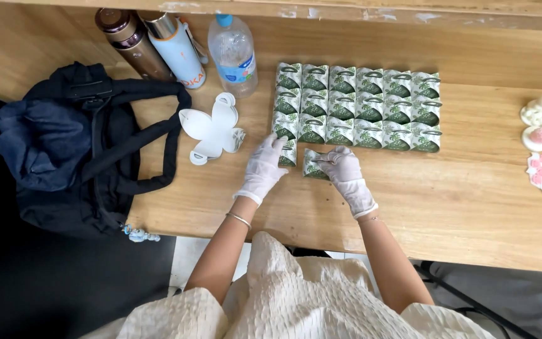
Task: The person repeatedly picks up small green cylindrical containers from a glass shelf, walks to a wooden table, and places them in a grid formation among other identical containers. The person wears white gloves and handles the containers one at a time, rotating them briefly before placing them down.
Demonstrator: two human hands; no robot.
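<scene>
Two gloved hands, both arms reaching forward

The left hand [262, 167] lies palm down, fingers stretched toward the far side – a thin bangle on its wrist. The right hand [347, 175] curls just to the right, its fingertips [332, 157] pinched together in a tight grip – forearms bare.

Bright, even overhead light, soft shadows, sharp centre, slight wide-angle bending at edges.
</scene>
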